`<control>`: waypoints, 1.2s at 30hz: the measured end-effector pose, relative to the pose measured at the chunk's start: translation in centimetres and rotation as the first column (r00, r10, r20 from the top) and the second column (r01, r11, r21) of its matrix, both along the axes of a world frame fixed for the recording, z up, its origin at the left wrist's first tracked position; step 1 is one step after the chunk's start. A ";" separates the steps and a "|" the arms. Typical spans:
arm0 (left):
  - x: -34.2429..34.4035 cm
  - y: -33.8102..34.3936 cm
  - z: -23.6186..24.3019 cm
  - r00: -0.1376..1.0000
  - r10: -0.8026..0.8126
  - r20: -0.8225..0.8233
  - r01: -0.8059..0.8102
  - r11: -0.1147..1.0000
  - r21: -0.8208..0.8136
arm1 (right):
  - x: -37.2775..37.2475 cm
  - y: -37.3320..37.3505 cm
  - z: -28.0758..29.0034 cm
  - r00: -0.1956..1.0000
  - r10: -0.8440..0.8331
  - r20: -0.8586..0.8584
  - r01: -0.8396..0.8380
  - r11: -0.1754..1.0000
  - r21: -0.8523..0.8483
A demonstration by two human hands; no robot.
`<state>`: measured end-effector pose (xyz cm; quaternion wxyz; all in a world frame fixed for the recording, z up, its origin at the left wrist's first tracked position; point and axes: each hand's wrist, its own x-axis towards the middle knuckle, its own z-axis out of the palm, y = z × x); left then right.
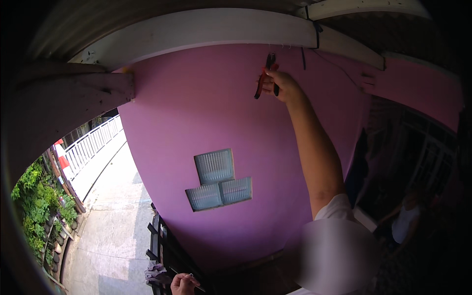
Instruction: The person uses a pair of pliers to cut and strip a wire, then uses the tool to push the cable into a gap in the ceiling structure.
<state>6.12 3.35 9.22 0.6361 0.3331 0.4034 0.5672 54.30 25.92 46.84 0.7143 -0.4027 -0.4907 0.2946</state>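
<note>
My right hand (280, 84) is raised high on an outstretched arm, its fingers wrapped round a pair of pliers (259, 87) with red and black handles. The dark jaws point upward, just below the lower edge of a white beam (226, 32); whether they touch anything there I cannot make out. Low at the bottom edge, my left hand (184, 284) is closed in a pinch. A small pale bit shows at its fingertips, too small to name. Beside this hand a greyish cloth (155, 271) hangs on a dark slatted rail (158, 241).
Behind the pliers stands a pink wall (167, 118) with three glass blocks (215, 165). A dark strap (318, 30) circles the beam, and a thin cable (339, 71) runs rightward. Plants (42, 201) and a white railing (93, 145) line the left path. A person (405, 221) is at right.
</note>
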 end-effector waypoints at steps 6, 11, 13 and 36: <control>0.2 0.4 -0.4 1.000 -0.019 0.007 0.019 1.000 0.013 | 2.1 0.3 0.4 0.962 -0.203 0.184 0.206 0.979 -0.001; 0.0 0.4 -0.5 1.000 0.003 0.001 -0.003 1.000 -0.008 | 0.9 -1.0 0.8 0.935 -0.217 0.279 0.218 0.976 0.030; 0.1 0.5 -0.7 1.000 0.002 0.012 -0.002 1.000 0.003 | 0.7 -1.7 1.1 0.931 -0.181 0.318 0.182 0.983 0.027; -0.2 0.5 -0.6 1.000 -0.017 0.005 0.017 1.000 0.001 | 1.0 -1.8 2.1 0.934 -0.175 0.313 0.181 0.983 0.010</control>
